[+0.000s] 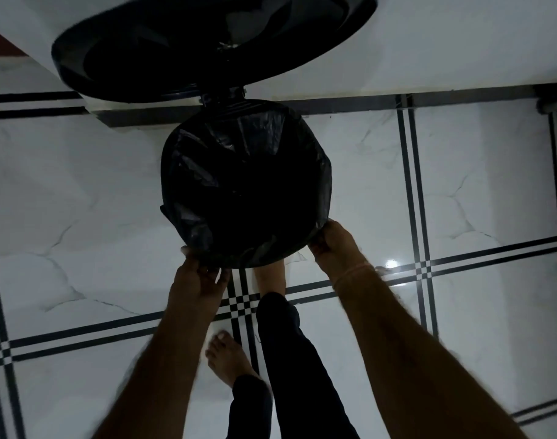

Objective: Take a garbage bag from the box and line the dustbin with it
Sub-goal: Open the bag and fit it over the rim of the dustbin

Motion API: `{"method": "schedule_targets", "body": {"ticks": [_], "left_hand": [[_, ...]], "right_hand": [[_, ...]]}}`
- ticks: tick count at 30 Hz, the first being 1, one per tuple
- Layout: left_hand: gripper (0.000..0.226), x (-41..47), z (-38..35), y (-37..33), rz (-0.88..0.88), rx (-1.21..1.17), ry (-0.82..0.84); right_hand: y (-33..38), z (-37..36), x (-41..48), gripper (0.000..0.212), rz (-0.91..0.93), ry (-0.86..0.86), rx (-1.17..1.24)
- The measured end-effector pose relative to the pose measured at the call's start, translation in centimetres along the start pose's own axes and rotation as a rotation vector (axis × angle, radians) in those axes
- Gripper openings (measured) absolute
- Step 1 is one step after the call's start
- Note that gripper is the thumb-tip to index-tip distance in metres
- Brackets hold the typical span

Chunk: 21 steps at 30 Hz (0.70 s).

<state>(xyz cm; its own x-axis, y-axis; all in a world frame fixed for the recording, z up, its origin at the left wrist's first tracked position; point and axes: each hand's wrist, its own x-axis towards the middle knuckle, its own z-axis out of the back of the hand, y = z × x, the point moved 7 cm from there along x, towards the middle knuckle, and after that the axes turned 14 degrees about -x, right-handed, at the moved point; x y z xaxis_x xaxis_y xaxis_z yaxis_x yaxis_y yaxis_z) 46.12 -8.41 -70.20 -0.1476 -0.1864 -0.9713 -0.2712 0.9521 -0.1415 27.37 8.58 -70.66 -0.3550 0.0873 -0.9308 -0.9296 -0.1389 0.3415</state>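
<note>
A round dustbin stands on the tiled floor, its mouth covered by a crinkled black garbage bag folded over the rim. The black lid is raised behind it, tilted up toward the wall. My left hand pinches the bag's edge at the near left of the rim. My right hand grips the bag's edge at the near right of the rim. The inside of the bin is dark and I cannot see its bottom. The box is not in view.
White marble-look floor tiles with black line borders surround the bin. A white wall with a dark skirting runs behind it. My bare feet, one foot near the bin's front, and dark trouser legs are below.
</note>
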Motion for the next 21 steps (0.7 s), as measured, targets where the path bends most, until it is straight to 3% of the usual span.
{"method": "schedule_targets", "body": {"ticks": [5,7,10,14,17,21], "left_hand": [[0.018,0.9,-0.2,-0.7,-0.016,0.107,-0.100],[0.018,0.7,-0.4,-1.0,-0.045,0.030,-0.090],[0.039,-0.5,-0.9,-1.5,-0.087,-0.053,0.009],[0.029,-0.9,-1.1,-2.1,-0.074,0.016,0.095],[0.031,-0.6,-1.3,-2.1,-0.073,-0.022,0.108],[0.037,-0.7,-1.2,-0.5,-0.006,-0.155,0.108]], "right_hand": [[0.8,0.6,-1.8,0.066,0.215,0.199,-0.033],[1.1,0.3,-2.4,0.062,0.286,0.228,-0.086],[1.7,0.4,-3.1,0.041,0.327,0.143,-0.109],[2.3,0.9,-3.2,0.028,0.240,0.047,-0.162],[2.1,0.4,-2.9,0.034,0.107,0.133,-0.179],[1.8,0.2,-2.9,0.048,0.054,0.177,-0.033]]}}
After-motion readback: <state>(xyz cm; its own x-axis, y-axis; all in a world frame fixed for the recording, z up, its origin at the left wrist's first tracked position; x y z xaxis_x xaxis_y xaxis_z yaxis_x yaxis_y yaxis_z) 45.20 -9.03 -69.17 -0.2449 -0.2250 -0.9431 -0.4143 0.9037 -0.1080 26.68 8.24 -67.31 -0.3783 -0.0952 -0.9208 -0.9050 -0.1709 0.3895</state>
